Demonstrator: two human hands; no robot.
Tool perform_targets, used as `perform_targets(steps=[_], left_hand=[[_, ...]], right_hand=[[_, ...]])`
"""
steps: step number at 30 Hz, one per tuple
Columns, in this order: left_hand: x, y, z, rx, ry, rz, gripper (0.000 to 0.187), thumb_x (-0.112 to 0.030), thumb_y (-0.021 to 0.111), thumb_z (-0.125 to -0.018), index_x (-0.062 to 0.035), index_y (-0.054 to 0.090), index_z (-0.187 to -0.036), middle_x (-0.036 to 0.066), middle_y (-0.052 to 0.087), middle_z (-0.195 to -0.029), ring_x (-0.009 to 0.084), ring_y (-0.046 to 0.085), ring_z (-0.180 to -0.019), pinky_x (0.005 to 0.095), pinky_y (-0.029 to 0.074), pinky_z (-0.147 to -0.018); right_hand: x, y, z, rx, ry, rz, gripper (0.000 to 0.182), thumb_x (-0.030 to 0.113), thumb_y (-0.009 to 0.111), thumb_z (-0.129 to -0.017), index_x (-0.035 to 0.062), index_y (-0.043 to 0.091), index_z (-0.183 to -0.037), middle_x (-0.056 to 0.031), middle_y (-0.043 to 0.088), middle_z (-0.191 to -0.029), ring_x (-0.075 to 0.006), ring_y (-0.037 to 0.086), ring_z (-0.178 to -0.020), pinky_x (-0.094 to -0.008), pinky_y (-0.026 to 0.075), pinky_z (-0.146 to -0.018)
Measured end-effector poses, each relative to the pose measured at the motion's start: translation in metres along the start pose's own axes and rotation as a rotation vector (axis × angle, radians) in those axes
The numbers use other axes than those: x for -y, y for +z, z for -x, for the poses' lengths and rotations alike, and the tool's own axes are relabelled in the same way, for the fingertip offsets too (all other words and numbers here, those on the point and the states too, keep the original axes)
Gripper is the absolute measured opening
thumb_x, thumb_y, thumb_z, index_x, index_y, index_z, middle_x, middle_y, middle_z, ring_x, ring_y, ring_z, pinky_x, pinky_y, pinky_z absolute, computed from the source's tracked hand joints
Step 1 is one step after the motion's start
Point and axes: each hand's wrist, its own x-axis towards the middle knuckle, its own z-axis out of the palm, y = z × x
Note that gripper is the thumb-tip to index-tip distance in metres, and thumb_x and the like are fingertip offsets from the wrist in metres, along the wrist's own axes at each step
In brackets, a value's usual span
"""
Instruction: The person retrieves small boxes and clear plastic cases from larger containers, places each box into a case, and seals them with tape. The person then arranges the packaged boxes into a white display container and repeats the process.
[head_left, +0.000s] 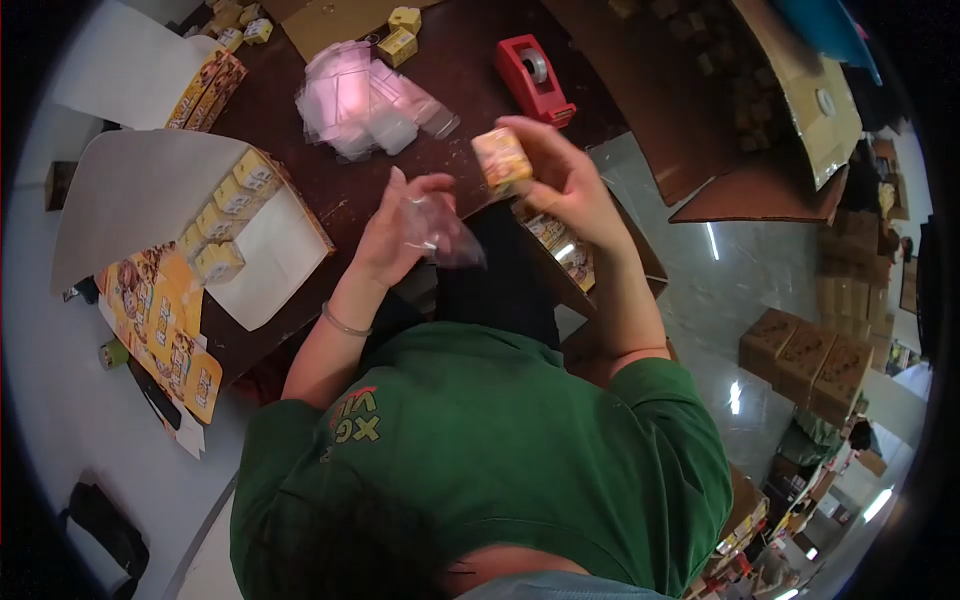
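Two bare hands are raised over a dark brown table [470,70], close together but not touching. On the left, the left hand [395,230] pinches a small clear plastic bag [440,235], thumb and fingers closed on its upper edge while the rest of the bag hangs crumpled toward the right. A thin bracelet [345,322] circles that wrist. On the right, the right hand [565,180] grips a small yellow box [502,160], fingers wrapped round its far side and thumb beneath, so the box sits tilted just above and to the right of the bag; whether box and bag touch cannot be told. Both forearms rise from a green shirt [500,450] that fills the lower middle of the view. Beyond the hands lies a loose pile of clear plastic bags [365,100], and near it to the right stands a red tape dispenser [535,78]. Two more small yellow boxes [400,35] rest at the table's far edge. To the left, an open white carton [150,195] holds a row of yellow boxes [225,220] along its right side, and flat printed yellow sheets [165,330] lie below it. Under the right hand an open brown carton [570,255] shows more printed packs inside. Stacked brown cartons [810,360] stand on the floor well apart to the right.
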Motion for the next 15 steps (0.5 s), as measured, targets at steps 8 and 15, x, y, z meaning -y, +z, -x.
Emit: perform_targets(steps=[8, 15], left_hand=[[0.008, -0.021, 0.025, -0.291, 0.544, -0.149, 0.040, -0.035, 0.049, -0.102, -0.0065, 0.051, -0.130, 0.005, 0.056, -0.114, 0.0173, 0.059, -0.102, 0.0357, 0.053, -0.083], [0.003, -0.006, 0.046, -0.340, 0.696, -0.306, 0.036, -0.027, 0.047, -0.103, -0.0058, 0.051, -0.131, 0.003, 0.055, -0.113, 0.0127, 0.058, -0.101, 0.0299, 0.051, -0.089]], right_hand=[[-0.019, 0.065, 0.018, -0.200, 0.063, 0.118, 0.065, 0.004, 0.077, -0.079, -0.0022, 0.051, -0.138, -0.0101, 0.063, -0.125, -0.0172, 0.062, -0.110, -0.0318, 0.049, -0.096], [-0.036, 0.094, 0.021, -0.235, -0.282, 0.706, 0.067, 0.012, 0.083, -0.075, 0.0019, 0.055, -0.135, -0.0129, 0.060, -0.125, -0.0210, 0.061, -0.110, -0.0320, 0.050, -0.093]])
